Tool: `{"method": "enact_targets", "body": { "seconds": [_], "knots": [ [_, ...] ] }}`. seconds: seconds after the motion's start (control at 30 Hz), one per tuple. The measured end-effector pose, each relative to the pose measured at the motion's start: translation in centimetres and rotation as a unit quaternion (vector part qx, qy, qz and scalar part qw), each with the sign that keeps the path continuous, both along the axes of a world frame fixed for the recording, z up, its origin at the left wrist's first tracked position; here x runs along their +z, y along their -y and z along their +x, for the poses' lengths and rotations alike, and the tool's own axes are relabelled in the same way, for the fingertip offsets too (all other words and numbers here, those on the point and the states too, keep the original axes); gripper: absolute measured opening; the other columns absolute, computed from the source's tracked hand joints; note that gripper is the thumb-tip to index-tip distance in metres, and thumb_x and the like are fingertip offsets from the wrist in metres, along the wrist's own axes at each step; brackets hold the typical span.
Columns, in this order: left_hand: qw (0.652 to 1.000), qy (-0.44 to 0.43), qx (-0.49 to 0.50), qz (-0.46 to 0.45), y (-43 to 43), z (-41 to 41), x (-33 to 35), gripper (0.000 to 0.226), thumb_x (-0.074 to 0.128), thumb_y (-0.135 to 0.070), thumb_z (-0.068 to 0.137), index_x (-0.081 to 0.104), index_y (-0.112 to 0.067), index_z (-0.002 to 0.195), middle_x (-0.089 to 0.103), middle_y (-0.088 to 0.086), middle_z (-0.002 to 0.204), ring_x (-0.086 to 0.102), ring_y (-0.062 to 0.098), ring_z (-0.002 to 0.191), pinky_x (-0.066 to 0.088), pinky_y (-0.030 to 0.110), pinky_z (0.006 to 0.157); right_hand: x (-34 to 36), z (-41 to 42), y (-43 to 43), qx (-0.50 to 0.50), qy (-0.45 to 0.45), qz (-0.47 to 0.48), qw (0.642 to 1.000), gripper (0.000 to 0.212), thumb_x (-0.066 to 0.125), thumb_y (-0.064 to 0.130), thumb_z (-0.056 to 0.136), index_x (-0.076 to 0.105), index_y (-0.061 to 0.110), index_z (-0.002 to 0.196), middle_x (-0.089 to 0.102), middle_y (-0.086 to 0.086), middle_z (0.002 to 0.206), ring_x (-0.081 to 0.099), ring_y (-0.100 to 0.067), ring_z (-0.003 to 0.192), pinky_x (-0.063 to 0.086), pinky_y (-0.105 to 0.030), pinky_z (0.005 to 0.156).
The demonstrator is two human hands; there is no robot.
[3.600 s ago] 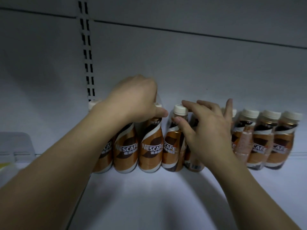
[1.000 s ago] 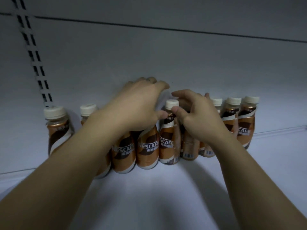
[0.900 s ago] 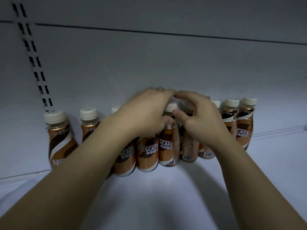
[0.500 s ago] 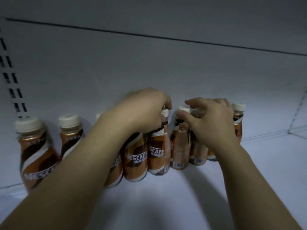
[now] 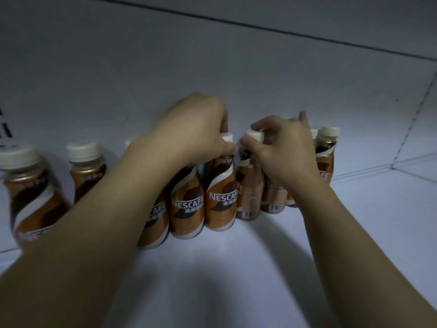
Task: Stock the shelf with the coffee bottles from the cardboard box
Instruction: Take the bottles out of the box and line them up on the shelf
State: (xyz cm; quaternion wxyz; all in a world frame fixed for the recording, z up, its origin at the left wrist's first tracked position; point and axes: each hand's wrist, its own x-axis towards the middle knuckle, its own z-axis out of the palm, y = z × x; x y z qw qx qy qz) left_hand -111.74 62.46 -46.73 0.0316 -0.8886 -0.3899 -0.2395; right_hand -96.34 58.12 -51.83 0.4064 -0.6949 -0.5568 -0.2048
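Both arms reach over the shelf point(image 5: 212, 280). The left hand point(image 5: 196, 131) curls round the cap of one coffee bottle point(image 5: 221, 197); the right hand point(image 5: 286, 150) pinches the cap of the next bottle point(image 5: 249, 188). It seems best to twist labels forward, nudging the row snug toward the back wall point(image 5: 212, 67) without tipping any.

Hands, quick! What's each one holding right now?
Left hand: grips the top of the white-capped brown plastic coffee bottle showing its logo.
Right hand: pinches the top of the neighbouring white-capped brown bottle showing its barcode.
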Motion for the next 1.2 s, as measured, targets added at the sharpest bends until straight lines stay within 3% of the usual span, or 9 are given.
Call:
{"method": "enact_targets", "body": {
  "seconds": [0.17,0.3,0.47,0.57,0.63,0.7,0.8,0.97,1.2],
  "knots": [
    [1.0,0.01,0.017,0.002,-0.2,0.1,-0.2,0.032,0.074,-0.044,0.075,0.069,-0.019,0.095,0.066,0.001,0.087,0.063,0.021,0.078,0.056,0.038,0.072,0.1,0.0,0.4,0.071,-0.039,-0.011,0.997,0.017,0.061,0.026,0.092,0.063,0.026,0.108,0.072,0.006,0.097,0.061,-0.017,0.108,-0.007,-0.033,0.119],
    [0.999,0.002,0.029,0.015,0.0,0.4,-0.3,0.033,0.072,-0.044,0.075,0.068,-0.018,0.095,0.066,0.003,0.088,0.063,0.024,0.078,0.057,0.04,0.072,0.5,0.2,0.7,0.127,-0.1,-0.036,0.986,0.017,0.058,0.017,0.094,0.059,0.029,0.105,0.068,0.01,0.097,0.059,-0.009,0.108,-0.008,-0.03,0.119],
    [0.999,-0.022,0.036,0.029,0.3,0.3,-0.2,0.033,0.07,-0.045,0.077,0.066,-0.018,0.095,0.065,0.003,0.085,0.062,0.024,0.077,0.056,0.039,0.069,0.5,0.3,0.8,0.156,-0.103,-0.043,0.981,0.019,0.057,0.012,0.094,0.057,0.028,0.105,0.065,0.014,0.096,0.057,-0.003,0.101,-0.009,-0.032,0.119],
    [0.998,-0.034,0.037,0.036,0.4,0.3,-0.3,0.036,0.068,-0.05,0.078,0.063,-0.022,0.1,0.063,0.001,0.088,0.06,0.023,0.079,0.054,0.037,0.07,0.3,0.8,1.0,0.168,-0.111,-0.051,0.978,0.019,0.056,0.015,0.094,0.057,0.03,0.105,0.063,0.017,0.096,0.059,-0.006,0.106,-0.002,-0.044,0.122],
    [0.998,-0.044,0.037,0.034,0.6,0.3,-0.3,0.041,0.069,-0.055,0.074,0.06,-0.025,0.101,0.063,-0.001,0.089,0.059,0.022,0.079,0.052,0.036,0.068,0.2,1.0,1.0,0.14,-0.072,-0.044,0.987,0.018,0.056,0.026,0.094,0.06,0.035,0.109,0.065,0.016,0.106,0.055,-0.012,0.117,0.004,-0.055,0.12],
    [0.997,-0.055,0.036,0.028,0.6,0.3,-0.4,0.045,0.072,-0.056,0.071,0.058,-0.027,0.101,0.062,-0.002,0.091,0.057,0.02,0.08,0.05,0.035,0.067,-0.1,0.9,0.9,0.06,-0.015,-0.038,0.997,0.026,0.055,0.045,0.092,0.061,0.039,0.116,0.064,0.011,0.121,0.045,-0.017,0.129,-0.001,-0.057,0.118],
    [0.998,-0.047,0.033,0.016,0.4,0.2,-0.5,0.045,0.076,-0.052,0.07,0.058,-0.028,0.103,0.064,-0.002,0.093,0.058,0.019,0.082,0.053,0.038,0.072,-0.5,0.1,0.8,-0.027,0.011,-0.027,0.999,0.043,0.055,0.061,0.084,0.06,0.039,0.121,0.064,0.006,0.121,0.041,-0.022,0.13,0.001,-0.055,0.118],
    [0.999,-0.025,0.036,-0.001,0.4,0.1,-0.3,0.045,0.08,-0.052,0.064,0.06,-0.031,0.099,0.064,-0.002,0.092,0.059,0.02,0.082,0.051,0.035,0.071,-0.7,0.0,0.7,-0.015,-0.016,-0.004,1.0,0.036,0.057,0.052,0.088,0.063,0.038,0.121,0.067,0.003,0.113,0.036,-0.021,0.132,-0.005,-0.049,0.12],
    [0.999,-0.006,0.04,-0.003,0.6,0.2,-0.4,0.045,0.082,-0.048,0.064,0.064,-0.029,0.1,0.068,-0.003,0.092,0.061,0.019,0.082,0.05,0.032,0.071,-0.7,0.4,0.9,0.038,-0.064,-0.009,0.997,0.03,0.058,0.04,0.091,0.062,0.039,0.122,0.063,0.006,0.122,0.031,-0.014,0.136,-0.013,-0.048,0.118]
  ]
}}
